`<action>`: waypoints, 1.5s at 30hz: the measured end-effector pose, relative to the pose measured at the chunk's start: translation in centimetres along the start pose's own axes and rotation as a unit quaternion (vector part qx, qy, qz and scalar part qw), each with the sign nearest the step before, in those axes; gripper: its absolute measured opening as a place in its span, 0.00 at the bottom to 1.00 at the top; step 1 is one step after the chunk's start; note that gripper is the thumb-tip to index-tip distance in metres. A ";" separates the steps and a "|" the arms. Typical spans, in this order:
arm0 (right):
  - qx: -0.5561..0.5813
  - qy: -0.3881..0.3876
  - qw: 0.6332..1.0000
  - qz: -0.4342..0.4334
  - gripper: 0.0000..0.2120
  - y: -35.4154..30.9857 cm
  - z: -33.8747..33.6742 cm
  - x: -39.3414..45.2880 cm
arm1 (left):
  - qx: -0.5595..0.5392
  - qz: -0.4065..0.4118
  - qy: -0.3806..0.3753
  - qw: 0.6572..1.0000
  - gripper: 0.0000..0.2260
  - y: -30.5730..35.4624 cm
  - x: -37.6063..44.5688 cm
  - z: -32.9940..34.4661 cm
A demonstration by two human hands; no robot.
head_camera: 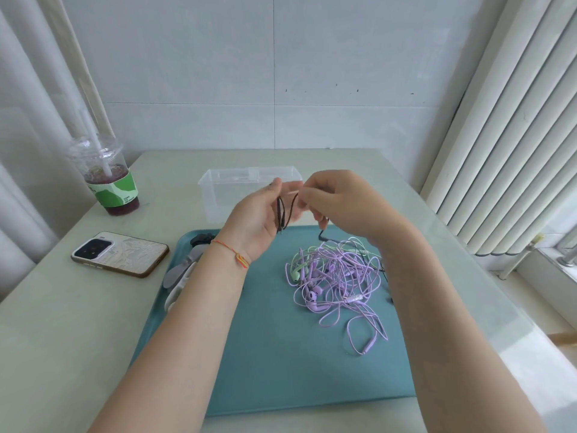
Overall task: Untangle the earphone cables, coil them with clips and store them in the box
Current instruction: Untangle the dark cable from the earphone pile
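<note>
The left hand (259,220) is raised above the far edge of the tray, palm turned inward, its fingertips pinching the top of a dark cable (285,214) that hangs in a few narrow loops; the right hand (340,204) meets it from the other side, fingers curled and pinching the same cable, probably to feed the next turn of a coil, though the blur hides the exact grip; held up like this, the loops hang clear of the other cords; their long axis runs nearly vertical, the bends pointing down at the tray. A short dark tail drops below the right hand. On the teal tray (281,370) lies the purple and green tangle (337,279), just right of centre; grey clips (182,273) sit at its left edge; the clear box (249,189) waits behind on the surface (62,339).
</note>
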State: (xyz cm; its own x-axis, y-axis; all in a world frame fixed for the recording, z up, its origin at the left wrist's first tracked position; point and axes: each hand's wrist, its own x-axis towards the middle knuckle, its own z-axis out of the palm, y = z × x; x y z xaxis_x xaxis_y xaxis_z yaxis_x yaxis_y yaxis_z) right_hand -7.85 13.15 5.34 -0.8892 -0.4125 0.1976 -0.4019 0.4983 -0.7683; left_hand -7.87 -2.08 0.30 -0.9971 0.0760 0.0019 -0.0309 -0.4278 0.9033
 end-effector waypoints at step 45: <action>-0.120 -0.077 0.989 0.023 0.09 0.8 1.3 0.5 | -0.057 0.021 0.016 0.998 0.15 0.3 0.0 0.2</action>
State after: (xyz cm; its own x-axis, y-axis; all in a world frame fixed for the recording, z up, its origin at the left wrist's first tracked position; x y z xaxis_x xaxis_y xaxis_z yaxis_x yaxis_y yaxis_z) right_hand -8.30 12.37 4.03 -0.8713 -0.4876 0.0554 -0.4183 0.6787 -0.6037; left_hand -7.86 -2.00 0.67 -0.9993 0.0287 0.0231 0.0044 -0.5293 0.8484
